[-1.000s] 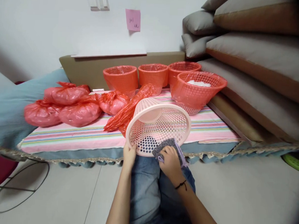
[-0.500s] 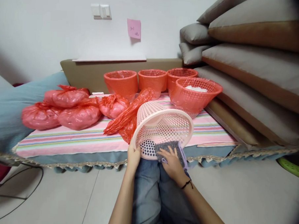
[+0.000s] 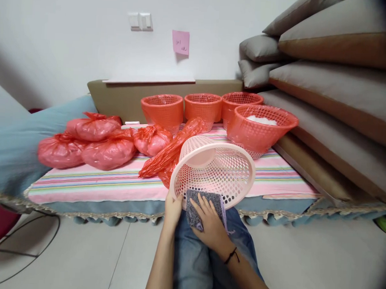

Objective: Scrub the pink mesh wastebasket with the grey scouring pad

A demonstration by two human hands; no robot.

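A pale pink mesh basket [image 3: 216, 164] lies tipped on its side at the bed's near edge, its mouth facing me. My left hand [image 3: 172, 207] grips the lower left of its rim. My right hand [image 3: 210, 224] presses a grey cloth [image 3: 205, 202] against the lower rim, fingers spread flat over the cloth. Both hands rest above my lap in blue jeans.
Several orange mesh baskets [image 3: 260, 126] stand in a row at the back of a striped mat [image 3: 92, 178]. Tied red plastic bags [image 3: 108, 151] lie at the left, and a long one [image 3: 170, 150] sits behind the pink basket. Stacked cushions [image 3: 336, 78] fill the right.
My right hand has slid the grey cloth leftward along the lower rim of the pink basket. The left hand keeps its hold on the rim.
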